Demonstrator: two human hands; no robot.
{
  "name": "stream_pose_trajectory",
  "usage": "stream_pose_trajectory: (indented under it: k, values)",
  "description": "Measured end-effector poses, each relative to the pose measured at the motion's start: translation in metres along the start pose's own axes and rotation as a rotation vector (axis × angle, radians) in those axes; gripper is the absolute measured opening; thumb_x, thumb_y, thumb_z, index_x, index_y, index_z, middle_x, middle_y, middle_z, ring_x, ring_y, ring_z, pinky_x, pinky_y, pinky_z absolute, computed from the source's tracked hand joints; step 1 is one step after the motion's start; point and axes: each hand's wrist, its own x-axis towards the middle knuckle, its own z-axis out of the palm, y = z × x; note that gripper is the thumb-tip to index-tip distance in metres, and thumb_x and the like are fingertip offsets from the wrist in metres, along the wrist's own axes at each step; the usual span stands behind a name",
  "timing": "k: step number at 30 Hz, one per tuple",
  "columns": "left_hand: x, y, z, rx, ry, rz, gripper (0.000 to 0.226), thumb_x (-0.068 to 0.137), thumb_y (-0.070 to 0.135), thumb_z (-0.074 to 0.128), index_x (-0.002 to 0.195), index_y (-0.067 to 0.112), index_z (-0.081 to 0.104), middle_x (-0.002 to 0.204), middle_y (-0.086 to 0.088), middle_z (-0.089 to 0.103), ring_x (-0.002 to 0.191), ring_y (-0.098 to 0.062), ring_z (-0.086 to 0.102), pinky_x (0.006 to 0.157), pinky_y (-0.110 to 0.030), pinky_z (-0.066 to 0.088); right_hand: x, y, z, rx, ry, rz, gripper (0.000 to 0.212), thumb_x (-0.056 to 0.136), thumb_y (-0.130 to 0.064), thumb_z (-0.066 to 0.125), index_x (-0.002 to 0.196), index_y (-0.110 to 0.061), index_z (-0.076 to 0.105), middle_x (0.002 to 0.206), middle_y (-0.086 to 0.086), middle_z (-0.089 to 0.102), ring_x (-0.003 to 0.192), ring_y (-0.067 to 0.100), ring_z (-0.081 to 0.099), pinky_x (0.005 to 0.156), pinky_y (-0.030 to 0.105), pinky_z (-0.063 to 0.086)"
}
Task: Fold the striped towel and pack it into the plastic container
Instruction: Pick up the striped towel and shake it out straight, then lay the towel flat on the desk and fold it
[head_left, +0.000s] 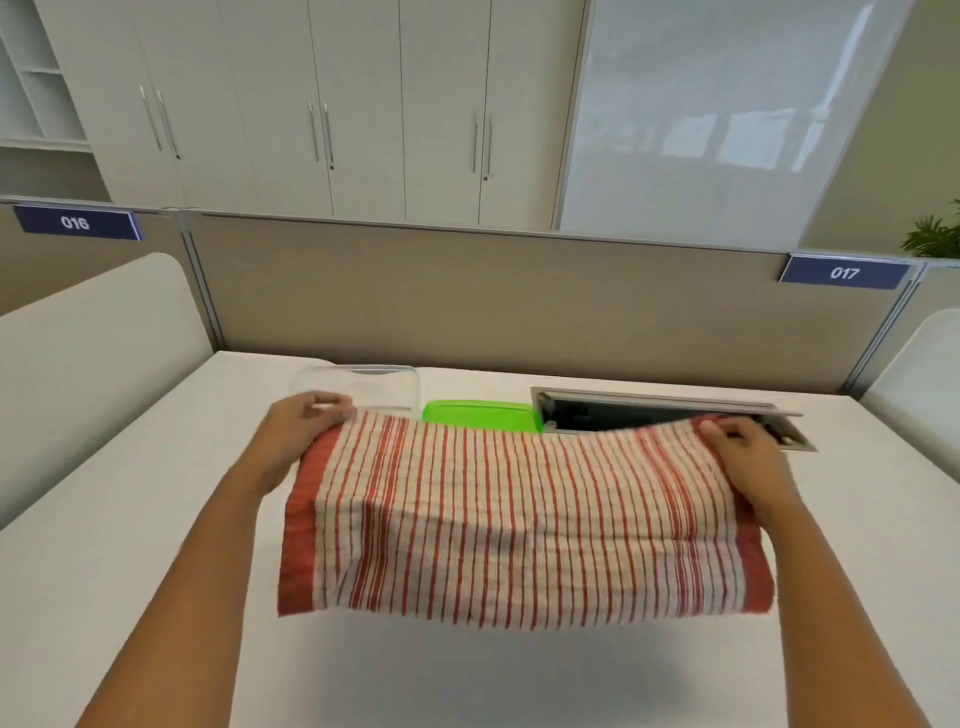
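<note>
Holding the striped towel (519, 519) up off the white desk (156, 597), both hands pinched shut on its top edge: left hand (301, 436) on the top-left corner, right hand (748, 457) on the top-right corner. Fingers curl over the cloth; each grip is narrow, closed on fabric.

Towel's long axis runs left-right, between the hands. It hangs from the held edge and sags in the middle. Looks already doubled once, bottom edge thick and rounded like a fold, but I can't confirm the layers from here. Red bands mark both short ends.

Key relation: the clear plastic container (363, 387) sits beyond the towel, toward the partition (467, 301), just behind the left hand. So left hand is the nearer one. Green lid (480, 415) lies beside it to the right, off the container, so the mouth appears open. Towel's top edge partly hides both.

My read: towel as held is much wider than the container, so it needs at least one more fold across the long axis, right hand carrying its end over toward the left.

Room: plenty of bare desk below and in front of the towel for laying it down. Watch the open cable hatch (670, 415) right by the right hand; its raised flap could snag that corner. Side dividers sit well clear.
</note>
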Motion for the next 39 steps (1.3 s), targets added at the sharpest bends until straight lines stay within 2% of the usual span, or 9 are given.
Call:
stream_pose_trajectory:
  k: [4, 8, 12, 17, 21, 27, 33, 35, 39]
  values:
    - [0.006, -0.049, 0.022, 0.084, -0.111, -0.236, 0.032, 0.084, 0.021, 0.067, 0.115, 0.015, 0.058, 0.104, -0.013, 0.064, 0.084, -0.023, 0.063, 0.063, -0.030, 0.052, -0.002, 0.039, 0.040, -0.173, -0.181, 0.192, 0.038, 0.097, -0.036, 0.043, 0.125, -0.011, 0.051, 0.123, 0.016, 0.060, 0.101, 0.030, 0.058, 0.092, 0.042, 0.047]
    - [0.014, -0.080, 0.043, 0.072, 0.015, -0.244, 0.032, 0.086, 0.009, 0.063, 0.117, 0.009, 0.057, 0.108, -0.021, 0.062, 0.092, -0.028, 0.059, 0.065, -0.030, 0.051, -0.005, 0.065, 0.067, -0.130, -0.150, 0.224, 0.031, 0.099, -0.029, 0.041, 0.121, -0.010, 0.053, 0.117, 0.016, 0.063, 0.087, 0.023, 0.055, 0.088, 0.042, 0.050]
    - [0.021, -0.091, 0.058, 0.101, 0.212, -0.176, 0.030, 0.088, 0.010, 0.060, 0.118, 0.014, 0.057, 0.111, -0.018, 0.064, 0.092, -0.023, 0.058, 0.067, -0.024, 0.047, -0.005, 0.074, 0.078, 0.000, -0.027, 0.178, 0.029, 0.099, -0.028, 0.040, 0.121, -0.014, 0.052, 0.118, 0.014, 0.063, 0.088, 0.022, 0.056, 0.087, 0.043, 0.050]
    - [0.007, -0.102, 0.057, 0.008, 0.111, -0.381, 0.047, 0.086, 0.021, 0.064, 0.129, 0.016, 0.045, 0.115, -0.011, 0.060, 0.099, -0.027, 0.058, 0.073, -0.034, 0.049, -0.010, 0.090, 0.075, -0.023, -0.103, 0.273, 0.037, 0.096, -0.040, 0.044, 0.123, -0.015, 0.052, 0.112, 0.014, 0.066, 0.086, 0.025, 0.061, 0.080, 0.038, 0.050]
    - [-0.016, -0.107, 0.042, 0.002, 0.020, -0.451, 0.041, 0.083, 0.021, 0.067, 0.121, 0.016, 0.051, 0.108, -0.013, 0.065, 0.095, -0.031, 0.063, 0.074, -0.037, 0.051, -0.026, 0.104, 0.061, -0.067, -0.216, 0.289, 0.041, 0.089, -0.046, 0.054, 0.120, -0.018, 0.051, 0.105, 0.010, 0.067, 0.083, 0.026, 0.063, 0.075, 0.036, 0.050]
    - [-0.057, -0.103, 0.027, 0.065, -0.064, -0.531, 0.033, 0.080, 0.020, 0.071, 0.109, 0.012, 0.057, 0.101, -0.015, 0.070, 0.086, -0.029, 0.069, 0.065, -0.033, 0.056, -0.059, 0.119, 0.036, -0.018, -0.299, 0.308, 0.033, 0.084, -0.035, 0.067, 0.106, -0.018, 0.050, 0.093, 0.008, 0.064, 0.072, 0.018, 0.062, 0.055, 0.023, 0.045]
    - [-0.078, -0.088, 0.028, 0.148, -0.157, -0.586, 0.027, 0.079, 0.016, 0.072, 0.101, 0.002, 0.064, 0.098, -0.014, 0.071, 0.082, -0.025, 0.068, 0.060, -0.029, 0.052, -0.078, 0.127, 0.026, -0.001, -0.297, 0.346, 0.025, 0.083, -0.032, 0.069, 0.098, -0.015, 0.059, 0.092, 0.008, 0.067, 0.080, 0.022, 0.063, 0.060, 0.029, 0.047]
    - [-0.080, -0.088, 0.030, 0.124, -0.119, -0.579, 0.027, 0.079, 0.011, 0.071, 0.102, -0.002, 0.065, 0.102, -0.019, 0.071, 0.083, -0.028, 0.067, 0.065, -0.032, 0.053, -0.081, 0.130, 0.025, 0.060, -0.264, 0.358, 0.021, 0.082, -0.029, 0.070, 0.095, -0.014, 0.063, 0.090, 0.009, 0.069, 0.081, 0.025, 0.064, 0.067, 0.032, 0.051]
    - [-0.087, -0.096, 0.032, 0.098, 0.035, -0.560, 0.033, 0.082, 0.007, 0.067, 0.112, -0.005, 0.063, 0.114, -0.022, 0.067, 0.096, -0.035, 0.064, 0.091, -0.043, 0.050, -0.086, 0.136, 0.022, 0.121, -0.173, 0.391, 0.019, 0.082, -0.025, 0.071, 0.095, -0.014, 0.063, 0.096, 0.013, 0.068, 0.088, 0.031, 0.062, 0.077, 0.039, 0.051]
